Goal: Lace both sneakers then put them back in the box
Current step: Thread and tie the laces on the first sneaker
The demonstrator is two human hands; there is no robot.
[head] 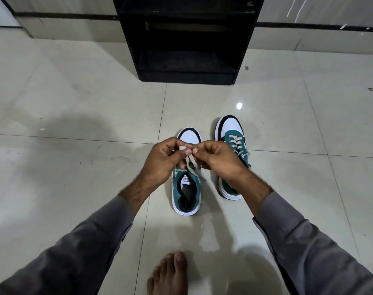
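Two green-and-white sneakers stand side by side on a pale tiled floor [74, 124] in the head view, toes pointing away from the person, heels toward the camera, their long axes running roughly parallel. The left sneaker [186, 188] shows a white tongue label with dark lettering too small to read; its mouth is open and only the insole shows inside. A pale lace [190, 163] rises from its upper eyelets into both hands. The left hand [166, 159] pinches one lace end between thumb and fingers [186, 151], and the right hand [219, 159] pinches the other end just beside it, the two hands nearly touching above the shoe's vamp. The right sneaker [232, 137], partly hidden behind the right wrist, is laced across its front. Grey sleeves cover both forearms. A bare foot [170, 275] rests on the tiles at the bottom edge. Beyond the shoes stands a black shelf unit [187, 39], its open compartments dark.
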